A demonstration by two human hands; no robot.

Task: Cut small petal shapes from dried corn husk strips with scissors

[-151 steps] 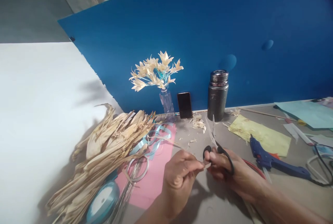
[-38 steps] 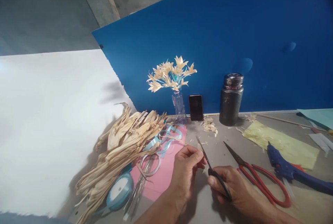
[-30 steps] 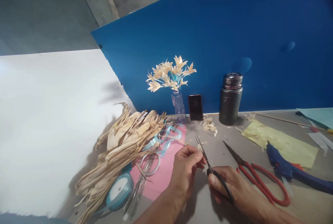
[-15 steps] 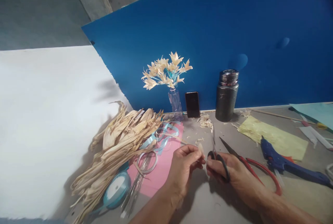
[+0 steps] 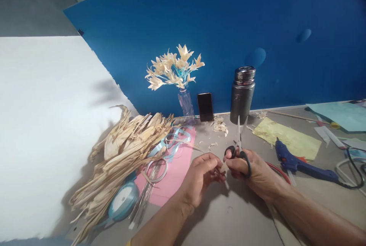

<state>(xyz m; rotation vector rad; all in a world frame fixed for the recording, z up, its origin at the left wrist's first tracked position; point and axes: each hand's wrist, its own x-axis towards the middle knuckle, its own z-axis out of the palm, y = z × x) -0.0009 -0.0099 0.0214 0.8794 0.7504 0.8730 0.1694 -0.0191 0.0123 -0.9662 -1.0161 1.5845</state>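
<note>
- Your left hand (image 5: 200, 173) is curled, with the thumb and fingertips pinched shut on a small pale husk strip (image 5: 223, 167).
- The husk strip sits low over the grey table (image 5: 228, 219), in the narrow gap between your two hands. Its far end reaches toward your right thumb.
- Your right hand (image 5: 253, 170) is closed around the black scissors (image 5: 239, 150), with fingers through the handle loops and the thumb pressed near the strip.
- The scissor blades point up and away from you, toward the steel flask (image 5: 242, 93). I cannot tell whether the blades are parted.
- Just to the right of your right hand, the red scissors (image 5: 278, 170) lie partly hidden behind it, and the blue glue gun (image 5: 297, 162) lies beyond them on the table.
- To the left of your left hand lies the pink paper (image 5: 171, 166), with the blue ribbon (image 5: 171, 143) and a pile of dried husks (image 5: 126, 150) overlapping its far-left side.
- At the back, against the blue board (image 5: 228, 29), stand a vase of husk flowers (image 5: 174, 69), a dark phone (image 5: 205, 107) and the flask.
- The band near the top of the flask is too blurred to read, and the phone screen is dark.
</note>
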